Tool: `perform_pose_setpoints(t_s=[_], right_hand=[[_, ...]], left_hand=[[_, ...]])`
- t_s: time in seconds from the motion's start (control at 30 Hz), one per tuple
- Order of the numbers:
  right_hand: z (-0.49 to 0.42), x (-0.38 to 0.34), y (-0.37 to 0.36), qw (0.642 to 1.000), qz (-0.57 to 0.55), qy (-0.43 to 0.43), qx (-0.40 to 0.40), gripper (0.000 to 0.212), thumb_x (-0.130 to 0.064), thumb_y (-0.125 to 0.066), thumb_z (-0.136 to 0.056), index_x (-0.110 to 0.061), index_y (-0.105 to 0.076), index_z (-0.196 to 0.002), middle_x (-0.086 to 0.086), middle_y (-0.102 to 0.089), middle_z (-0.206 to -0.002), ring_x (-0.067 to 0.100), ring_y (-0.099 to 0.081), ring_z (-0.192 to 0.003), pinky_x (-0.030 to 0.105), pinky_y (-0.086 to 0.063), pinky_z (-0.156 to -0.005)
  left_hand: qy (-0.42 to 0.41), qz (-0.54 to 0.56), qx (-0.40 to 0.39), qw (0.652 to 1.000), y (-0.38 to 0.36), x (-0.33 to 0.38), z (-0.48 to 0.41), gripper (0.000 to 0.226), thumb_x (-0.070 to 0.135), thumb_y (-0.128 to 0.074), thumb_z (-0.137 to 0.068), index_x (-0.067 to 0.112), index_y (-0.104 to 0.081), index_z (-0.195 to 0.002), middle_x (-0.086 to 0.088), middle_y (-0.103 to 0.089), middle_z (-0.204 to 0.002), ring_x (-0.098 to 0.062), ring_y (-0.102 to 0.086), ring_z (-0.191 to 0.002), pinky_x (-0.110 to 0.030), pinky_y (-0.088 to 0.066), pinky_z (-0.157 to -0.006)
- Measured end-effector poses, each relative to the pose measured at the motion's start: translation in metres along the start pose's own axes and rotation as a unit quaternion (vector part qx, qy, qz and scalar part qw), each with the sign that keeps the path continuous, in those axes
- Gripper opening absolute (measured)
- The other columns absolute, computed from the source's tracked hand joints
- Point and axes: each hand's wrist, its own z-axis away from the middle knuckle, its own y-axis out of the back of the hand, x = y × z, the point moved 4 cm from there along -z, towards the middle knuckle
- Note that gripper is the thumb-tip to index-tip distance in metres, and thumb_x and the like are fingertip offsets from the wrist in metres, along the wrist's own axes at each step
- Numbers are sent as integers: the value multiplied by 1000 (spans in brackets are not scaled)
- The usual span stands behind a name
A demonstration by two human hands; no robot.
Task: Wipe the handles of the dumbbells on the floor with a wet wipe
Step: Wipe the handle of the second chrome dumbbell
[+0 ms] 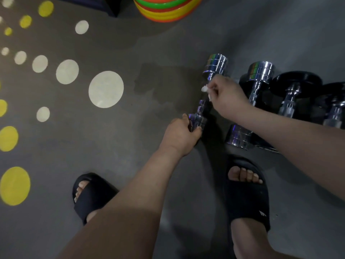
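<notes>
1. the floor (pixel 130 146) is a dull dark grey, matte and slightly mottled, and it fills nearly the whole view.
2. round white dots (pixel 106 89) are painted on it at the left, in a row that grows larger toward the middle.
3. yellow dots (pixel 15 186) run down the left edge, with smaller ones in the top left corner.
4. a darker, uneven patch (pixel 164 83) marks the floor just right of the largest white dot.
5. at the top edge stands a stack of rings (pixel 166 8) in orange, green and yellow, cut off by the frame, with a dark object (pixel 110 6) just to its left.
6. the light is dim, with soft shadows on the floor.
</notes>
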Motion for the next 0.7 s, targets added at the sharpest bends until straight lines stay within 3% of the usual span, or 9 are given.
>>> perform_pose_setpoints(t_s=[0.1, 0.2, 0.27, 0.33, 0.4, 0.47, 0.6, 0.7], right_hand=[[-2, 9, -7, 976, -115, -184, 31, 9, -22, -58, -99, -17, -60, -107, -5, -62, -101, 13, -59, -89, 24, -45, -76], [-13, 20, -17, 900, -273, -337, 48, 14, -12, -60, -88, -25, -62, -94, -1, -67, -98, 21, -67, -93, 39, -59, -83], [-18, 24, -23, 848, -359, -384, 60, 22, -1, -56, -83, -21, -62, -91, 3, -67, -96, 22, -67, -92, 40, -61, -82], [-11, 19, -30, 816, -420, -395, 40, 26, 7, -51, -87, -17, -58, -89, 7, -65, -91, 22, -65, -86, 32, -60, -72], [10, 14, -39, 829, -396, -395, -4, 26, 9, -52, -87, -17, -58, -84, 8, -64, -85, 23, -64, -84, 34, -59, -77], [30, 14, -45, 862, -339, -374, -41, 22, 5, -62, -84, -16, -62, -79, 7, -65, -78, 22, -63, -80, 38, -57, -80], [42, 9, -34, 918, -248, -299, -78, 15, -11, -76, -84, -18, -68, -74, -1, -66, -71, 13, -60, -68, 33, -53, -71], [37, 1, -13, 948, -171, -258, -82, 9, -15, -76, -80, -19, -70, -76, -7, -66, -69, 10, -59, -64, 26, -50, -64]], left_hand=[[7, -3, -4, 1000, 1, 1, 0, 68, 37, -59, -97, 1, -39, -151, -22, -62, -121, -34, -58, -114, -30, -42, -88], [12, 1, -6, 1000, 3, 1, -1, 56, 35, -60, -96, -3, -54, -137, -22, -64, -120, -34, -61, -108, -29, -41, -82], [18, 8, -11, 1000, 4, 1, 0, 49, 35, -60, -96, -2, -58, -128, -21, -65, -110, -35, -61, -104, -28, -38, -76], [25, 14, -13, 1000, 4, -1, 0, 40, 36, -61, -95, 0, -60, -113, -19, -65, -101, -35, -61, -98, -28, -34, -70], [27, 14, -11, 999, 5, -2, -1, 29, 36, -61, -94, 7, -56, -96, -15, -62, -90, -36, -61, -92, -27, -30, -66], [30, 19, -10, 999, 5, -3, -1, 28, 37, -62, -93, 10, -55, -92, -8, -56, -82, -35, -60, -88, -25, -29, -64], [31, 17, -4, 999, 2, -3, -2, 44, 38, -62, -93, -2, -62, -112, -10, -56, -87, -37, -61, -94, -25, -32, -67], [15, -15, 7, 1000, -4, 5, 4, 60, 35, -60, -97, -1, -46, -143, -20, -60, -117, -38, -57, -114, -26, -37, -81]])
